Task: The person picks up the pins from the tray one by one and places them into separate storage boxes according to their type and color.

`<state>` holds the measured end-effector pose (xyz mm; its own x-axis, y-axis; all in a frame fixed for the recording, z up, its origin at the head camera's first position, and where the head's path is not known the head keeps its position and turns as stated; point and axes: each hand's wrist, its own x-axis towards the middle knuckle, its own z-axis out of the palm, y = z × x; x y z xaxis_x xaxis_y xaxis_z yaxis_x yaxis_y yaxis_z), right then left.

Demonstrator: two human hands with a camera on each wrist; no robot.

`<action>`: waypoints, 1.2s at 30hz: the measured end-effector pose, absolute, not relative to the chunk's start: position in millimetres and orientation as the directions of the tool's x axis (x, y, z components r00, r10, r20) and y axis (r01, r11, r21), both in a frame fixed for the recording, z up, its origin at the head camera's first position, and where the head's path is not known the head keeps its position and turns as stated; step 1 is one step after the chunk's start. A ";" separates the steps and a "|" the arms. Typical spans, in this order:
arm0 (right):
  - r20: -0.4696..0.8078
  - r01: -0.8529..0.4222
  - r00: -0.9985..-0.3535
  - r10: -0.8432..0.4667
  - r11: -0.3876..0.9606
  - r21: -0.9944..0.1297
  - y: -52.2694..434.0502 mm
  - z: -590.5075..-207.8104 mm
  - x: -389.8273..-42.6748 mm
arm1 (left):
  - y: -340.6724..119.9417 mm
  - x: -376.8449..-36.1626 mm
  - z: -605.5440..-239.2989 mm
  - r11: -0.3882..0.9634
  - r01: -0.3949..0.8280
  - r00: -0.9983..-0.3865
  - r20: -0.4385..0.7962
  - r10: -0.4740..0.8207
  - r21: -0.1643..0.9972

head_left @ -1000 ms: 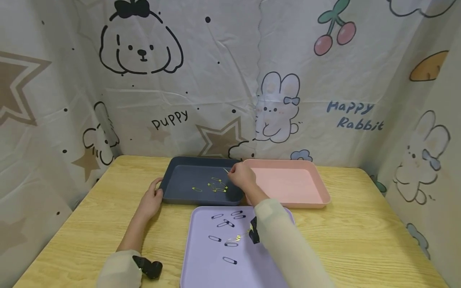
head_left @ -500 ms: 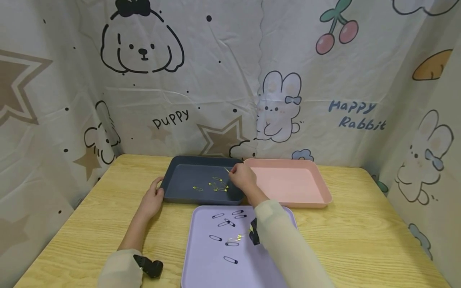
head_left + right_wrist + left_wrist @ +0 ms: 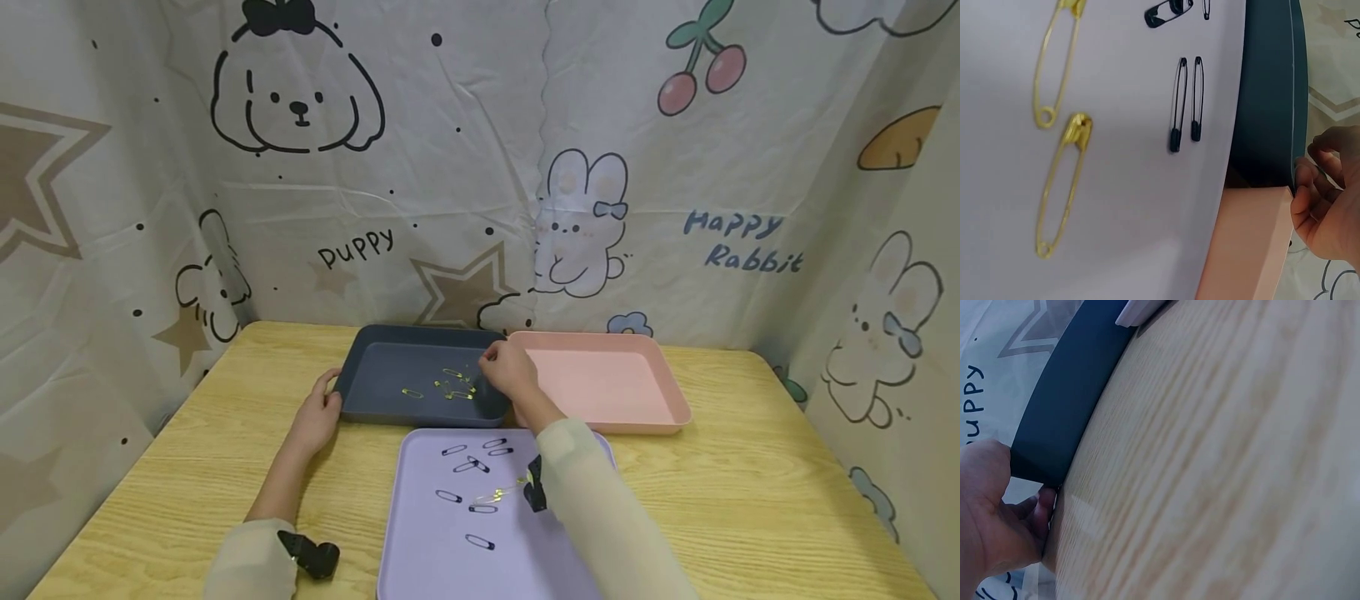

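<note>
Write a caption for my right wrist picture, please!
Gold pins and black pins on a purple tray, right hand beyond.

- The left hand (image 3: pixel 315 415) is at the left end of the far-left tray (image 3: pixel 390 362), touching it.
- The right hand (image 3: pixel 512 372) is over that tray's right end.
- Between the hands, closer to the right one, a cluster of safety pins (image 3: pixel 469 396) lies in it; a single pin (image 3: pixel 406 391) lies to their left.
- Right of the right hand, just beside the first, is the far-right tray (image 3: pixel 607 383).
- Before the right hand, on the person's side, is the near tray (image 3: pixel 427 571), with loose pins (image 3: pixel 1077 129) on it.
- Behind both hands hangs a curtain (image 3: pixel 450 183).
</note>
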<state>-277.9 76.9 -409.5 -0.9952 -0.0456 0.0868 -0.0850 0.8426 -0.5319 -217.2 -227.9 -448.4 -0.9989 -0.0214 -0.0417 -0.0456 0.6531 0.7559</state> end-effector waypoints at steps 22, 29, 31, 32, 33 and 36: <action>0.118 -0.222 -0.975 -0.188 0.817 -0.532 105.4 -393.5 -258.5 | -227.9 -217.9 -450.6 0.650 -0.046 -0.999 -0.043 -0.020 0.759; 0.119 -0.245 -0.969 -0.214 0.811 -0.531 113.5 -391.5 -247.5 | -228.5 -218.3 -451.2 0.657 -0.051 -0.999 -0.050 -0.020 0.752; 0.114 -0.245 -0.969 -0.218 0.814 -0.527 115.3 -391.0 -244.5 | -228.3 -218.2 -450.8 0.660 -0.055 -0.998 -0.055 -0.021 0.750; 0.114 -0.247 -0.969 -0.221 0.814 -0.526 116.2 -390.8 -243.1 | -228.2 -218.1 -450.5 0.662 -0.057 -0.998 -0.056 -0.023 0.747; 0.117 -0.252 -0.967 -0.225 0.814 -0.524 116.9 -390.6 -241.5 | -227.9 -217.9 -450.3 0.662 -0.061 -0.998 -0.059 -0.025 0.747; 0.129 -0.267 -0.964 -0.234 0.815 -0.514 119.0 -389.4 -236.4 | -227.2 -217.2 -449.1 0.666 -0.068 -0.997 -0.065 -0.030 0.743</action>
<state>-236.4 119.0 -389.4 -0.9637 -0.2336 0.1294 -0.2667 0.8152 -0.5141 -217.2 -227.2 -449.1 -0.9974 -0.0297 -0.0654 -0.0685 0.6658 0.7430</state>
